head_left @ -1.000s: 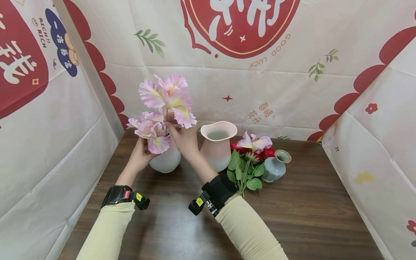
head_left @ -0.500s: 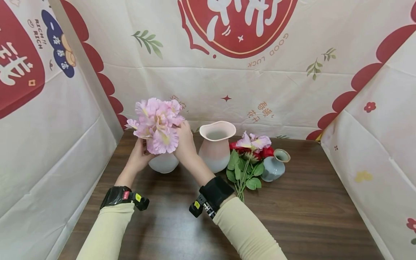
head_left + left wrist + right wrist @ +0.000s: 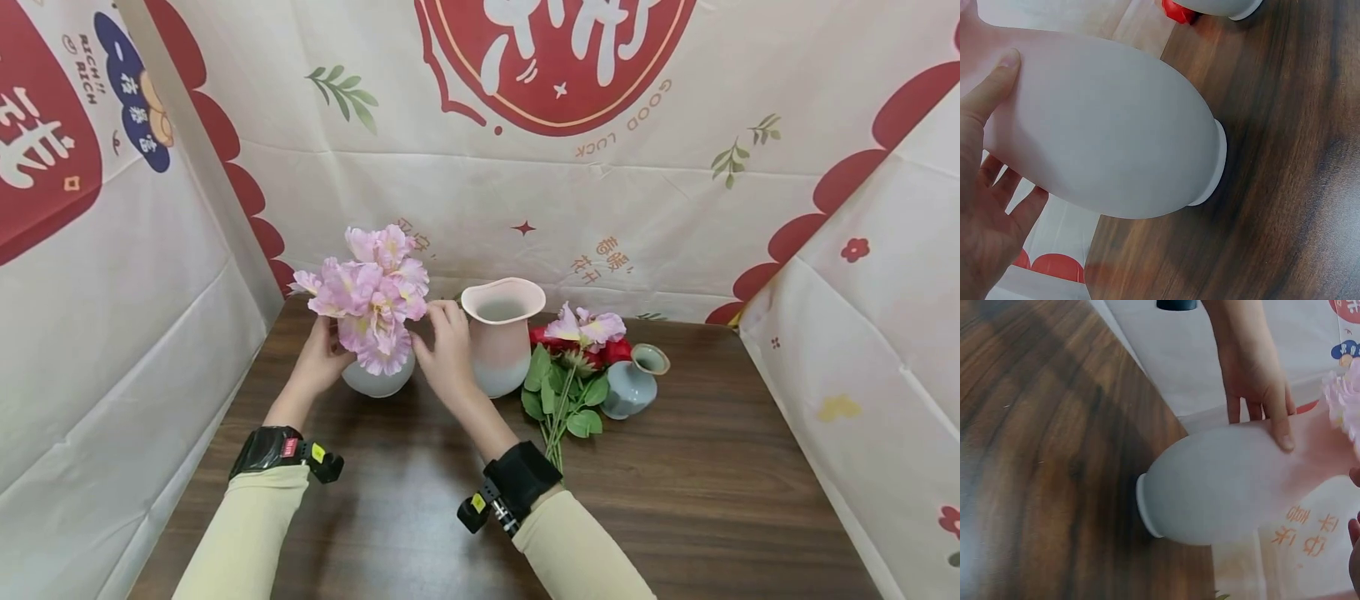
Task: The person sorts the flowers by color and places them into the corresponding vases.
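Observation:
My left hand (image 3: 318,363) grips a pink-and-white vase (image 3: 377,384) from the left. In the left wrist view its thumb lies along the vase wall (image 3: 1110,125), with the fingers on the opposite side. Pink-purple artificial flowers (image 3: 371,304) stand in that vase, and their blooms hide its mouth. My right hand (image 3: 450,354) is just right of the blooms, fingers loosely bent, with nothing seen in its grasp. Only its fingertips show at the edge of the right wrist view, where the vase (image 3: 1210,487) stands upright on the table.
Close on the right stands a second pink-and-white vase (image 3: 497,358) with a wavy rim. Beyond it lie a pink flower (image 3: 588,327), red flowers (image 3: 618,352) and green leaves (image 3: 585,423) beside a small blue vase (image 3: 628,393). Printed cloth (image 3: 570,200) surrounds the wooden table (image 3: 675,483).
The upper pink bloom has come down into the cluster above the vase. My right hand has let go of the stem and moved right. My left hand has stayed on the vase.

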